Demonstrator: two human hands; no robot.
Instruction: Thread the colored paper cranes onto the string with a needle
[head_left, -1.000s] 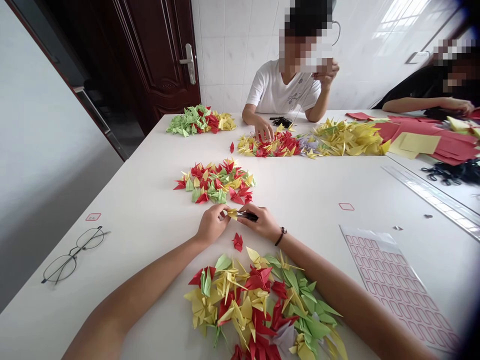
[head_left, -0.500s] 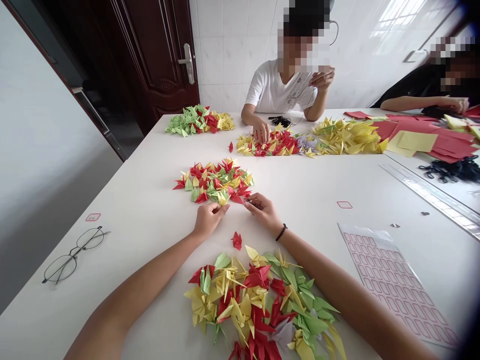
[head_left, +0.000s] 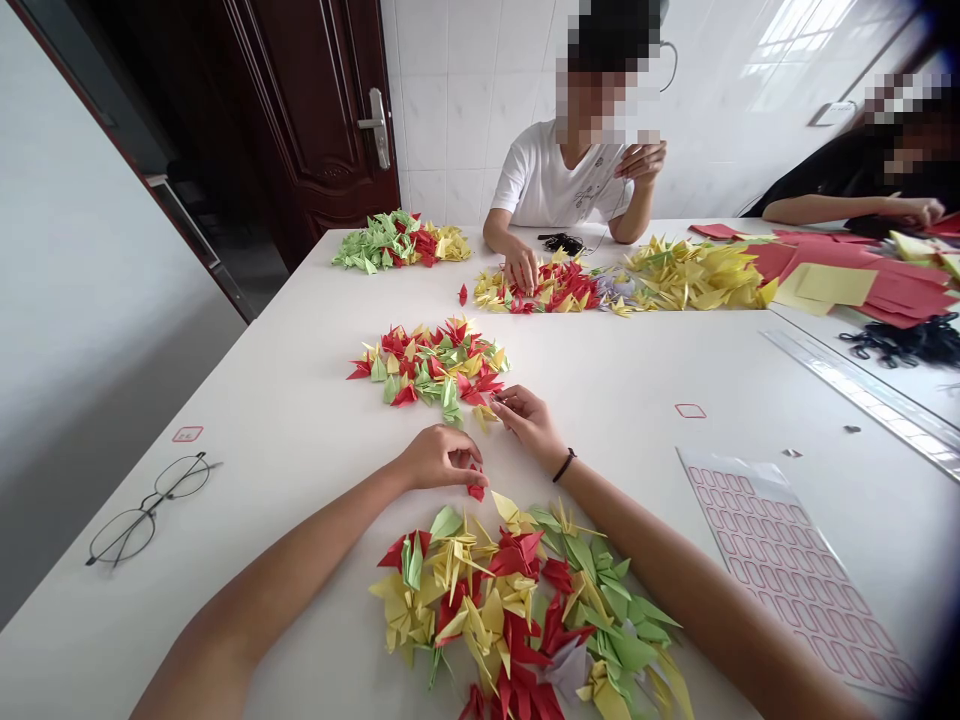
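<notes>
My left hand [head_left: 444, 458] is bent over a single red paper crane [head_left: 476, 488], its thumb and fingertips closed on the crane. Farther forward, my right hand [head_left: 531, 420] is pinched, and whatever thin thing it may grip is too small to make out. A yellow paper crane [head_left: 484, 416] lies right beside its fingertips. Beyond both hands spreads a cluster of red, green and yellow paper cranes [head_left: 431, 362]. A larger heap of folded cranes [head_left: 487, 610], with a few lilac ones, lies between my forearms.
Eyeglasses [head_left: 146, 510] lie at the left, a sheet of red-bordered labels [head_left: 787, 565] at the right. Across the table a person in white [head_left: 562, 180] reaches into another crane pile [head_left: 562, 285]. Red paper [head_left: 885, 280], dark cords [head_left: 904, 340] and a clear ruler [head_left: 862, 400] are at the right.
My left hand has left the yellow crane and come back toward me onto the red crane. The yellow crane now sits by my right fingertips; my right hand has barely moved.
</notes>
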